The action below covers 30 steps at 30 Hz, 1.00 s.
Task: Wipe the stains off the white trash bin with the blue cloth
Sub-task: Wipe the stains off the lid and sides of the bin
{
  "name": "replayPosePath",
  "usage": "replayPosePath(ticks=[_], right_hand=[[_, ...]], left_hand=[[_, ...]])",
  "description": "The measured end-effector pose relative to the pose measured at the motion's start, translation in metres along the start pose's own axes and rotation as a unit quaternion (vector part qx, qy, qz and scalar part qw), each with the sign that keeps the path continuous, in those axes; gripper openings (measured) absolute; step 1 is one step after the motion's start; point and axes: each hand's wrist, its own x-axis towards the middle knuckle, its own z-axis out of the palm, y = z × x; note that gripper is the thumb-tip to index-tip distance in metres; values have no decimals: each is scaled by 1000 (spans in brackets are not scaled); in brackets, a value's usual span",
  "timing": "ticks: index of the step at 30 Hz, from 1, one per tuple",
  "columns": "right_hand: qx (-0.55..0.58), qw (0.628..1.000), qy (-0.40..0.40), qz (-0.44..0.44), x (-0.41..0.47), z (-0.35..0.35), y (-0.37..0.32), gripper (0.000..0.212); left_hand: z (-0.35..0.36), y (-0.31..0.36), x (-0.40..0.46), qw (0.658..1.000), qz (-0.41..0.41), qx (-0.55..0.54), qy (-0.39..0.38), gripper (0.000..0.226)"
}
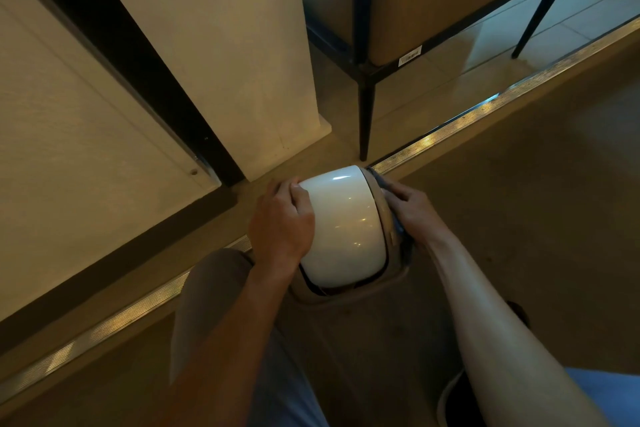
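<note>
The white trash bin [346, 229] stands on the floor just below the middle of the head view, its glossy domed lid facing me. My left hand [282, 222] lies curled over the lid's left side, steadying it. My right hand [410, 208] presses the blue cloth [398, 224] against the bin's right side. Only a thin strip of the cloth shows between my fingers and the bin's rim; the rest is hidden under my hand.
A metal floor strip [450, 135] runs diagonally behind the bin. A black-legged chair [365, 107] stands just beyond it. A white wall corner [277, 114] and dark door frame [145, 80] are to the left. My knee [211, 288] is below my left hand.
</note>
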Motion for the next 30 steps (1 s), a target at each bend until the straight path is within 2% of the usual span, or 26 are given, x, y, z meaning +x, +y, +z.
replayPosePath(ticks=[5,8,15,24,30], right_hand=[[101,993,65,3,-41,8,36,32],[122,989,87,2,-43,11,43,31],[21,1000,8,2,-2,0,2,35],[60,996,67,5,-57,2,40,39],[-50,999,-15,11,6,-2,-7,36]], left_hand=[[-1,0,0,1000,-2,0,-10,40],[-2,1,-1,1000,-3,6,-14,40],[-4,4,-2,1000,0,1,-13,40],[-2,1,-2,1000,-5,5,-17,40],[-3,2,-3,1000,4,3,-21,40]])
